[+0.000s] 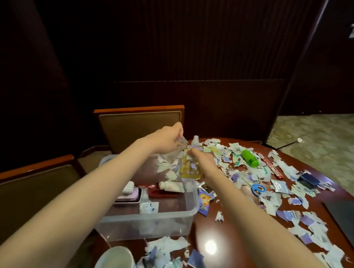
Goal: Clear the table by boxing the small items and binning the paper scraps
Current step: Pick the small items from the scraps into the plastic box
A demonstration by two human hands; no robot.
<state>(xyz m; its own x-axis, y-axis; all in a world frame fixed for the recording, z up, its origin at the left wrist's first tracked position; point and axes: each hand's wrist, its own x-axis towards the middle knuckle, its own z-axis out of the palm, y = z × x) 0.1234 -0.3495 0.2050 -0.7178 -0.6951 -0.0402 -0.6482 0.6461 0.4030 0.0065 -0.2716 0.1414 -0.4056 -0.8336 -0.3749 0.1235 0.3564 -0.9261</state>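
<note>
While both arms reach far over the clear box [156,215], the right hand [203,163] grips a yellow bottle [189,167] above its right wall. The left hand [168,139] pinches a clear piece [182,141] just beside the bottle's far end. Paper scraps [301,221] litter the table [206,227].

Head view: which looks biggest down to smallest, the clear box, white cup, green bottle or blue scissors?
1. clear box
2. white cup, enlarged by nearness to the camera
3. green bottle
4. blue scissors, nearly bottle-sized, so that last pair is unsure
</note>
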